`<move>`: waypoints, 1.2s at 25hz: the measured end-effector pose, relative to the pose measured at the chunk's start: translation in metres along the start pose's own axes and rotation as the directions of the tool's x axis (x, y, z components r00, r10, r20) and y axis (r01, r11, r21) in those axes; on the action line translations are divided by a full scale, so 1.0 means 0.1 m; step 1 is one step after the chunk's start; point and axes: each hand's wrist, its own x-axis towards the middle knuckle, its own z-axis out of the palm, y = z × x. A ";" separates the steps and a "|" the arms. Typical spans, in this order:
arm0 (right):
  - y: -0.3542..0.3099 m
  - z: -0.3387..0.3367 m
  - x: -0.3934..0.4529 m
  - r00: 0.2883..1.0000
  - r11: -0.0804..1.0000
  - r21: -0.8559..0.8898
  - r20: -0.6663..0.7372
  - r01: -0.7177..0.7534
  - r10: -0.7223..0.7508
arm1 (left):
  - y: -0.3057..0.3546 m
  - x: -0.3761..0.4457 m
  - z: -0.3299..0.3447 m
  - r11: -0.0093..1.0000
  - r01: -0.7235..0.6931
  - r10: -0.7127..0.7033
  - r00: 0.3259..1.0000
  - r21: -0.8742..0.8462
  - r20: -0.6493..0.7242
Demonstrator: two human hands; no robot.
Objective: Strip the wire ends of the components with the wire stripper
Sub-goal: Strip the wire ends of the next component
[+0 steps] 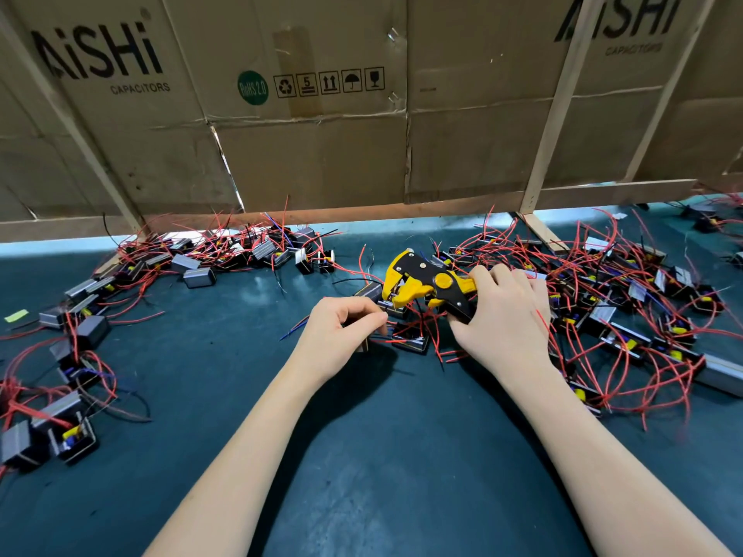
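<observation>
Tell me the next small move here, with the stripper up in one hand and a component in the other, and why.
Probably feed a red wire end into the tool's mouth, then squeeze. The right hand grips the wire stripper by its handles, head pointing left. The left hand pinches a component just below that head, red wires spreading between the two. Whether a wire already sits in the mouth is unclear.

Dark green table (362,456), strewn with small black components (90,331) trailing red wires (627,355), heaped left and right, cardboard wall (321,154) stood along the back
</observation>
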 end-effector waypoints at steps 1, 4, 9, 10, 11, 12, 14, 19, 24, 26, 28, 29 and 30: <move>0.00 0.00 0.00 1.000 1.000 0.000 0.004 0.005 -0.005 | 0.00 0.00 0.00 1.000 -0.001 0.001 1.000 0.003 0.006; -0.01 -0.02 0.00 1.000 1.000 0.001 0.009 0.027 -0.027 | 0.01 0.00 -0.01 1.000 0.008 -0.008 1.000 0.024 0.012; -0.03 -0.06 0.01 0.998 0.999 0.003 0.052 0.044 -0.044 | 0.02 0.00 -0.03 0.999 0.009 -0.010 0.999 0.041 0.032; -0.03 -0.06 0.02 0.997 0.999 0.007 0.057 0.051 -0.051 | 0.02 0.00 -0.03 0.999 0.011 -0.012 0.999 0.037 0.036; -0.03 -0.07 0.01 0.996 0.998 0.009 0.056 0.062 -0.063 | 0.02 0.00 -0.03 0.999 0.014 -0.015 0.999 0.034 0.038; -0.03 -0.06 0.01 0.996 0.997 0.006 0.053 0.073 -0.073 | 0.01 0.00 -0.04 0.999 0.018 -0.019 0.999 0.034 0.038; -0.03 -0.07 0.02 0.994 0.996 -0.010 0.074 0.087 -0.086 | 0.02 0.00 -0.04 0.999 0.023 -0.024 0.999 0.032 0.038; -0.07 -0.13 0.01 0.997 0.994 -0.094 0.059 0.058 -0.053 | 0.03 0.00 -0.07 1.000 0.018 -0.016 0.998 -0.024 0.063; 0.01 0.04 0.02 0.994 0.998 -0.055 0.106 -0.020 0.026 | 0.07 -0.02 -0.11 0.986 0.107 -0.084 0.980 -0.125 0.178; 0.05 0.06 0.03 0.989 0.996 -0.048 0.130 -0.070 0.076 | 0.06 -0.03 -0.12 0.986 0.113 -0.083 0.971 -0.123 0.222; 0.09 0.08 0.03 0.985 0.995 -0.045 0.142 -0.092 0.098 | 0.05 -0.04 -0.14 0.989 0.115 -0.085 0.958 -0.095 0.272; 0.10 0.09 0.04 0.984 0.994 -0.043 0.144 -0.097 0.102 | 0.03 -0.04 -0.15 0.990 0.118 -0.091 0.956 -0.080 0.280; 0.11 0.09 0.04 0.983 0.994 -0.039 0.145 -0.105 0.109 | 0.02 -0.03 -0.15 0.991 0.118 -0.095 0.958 -0.070 0.269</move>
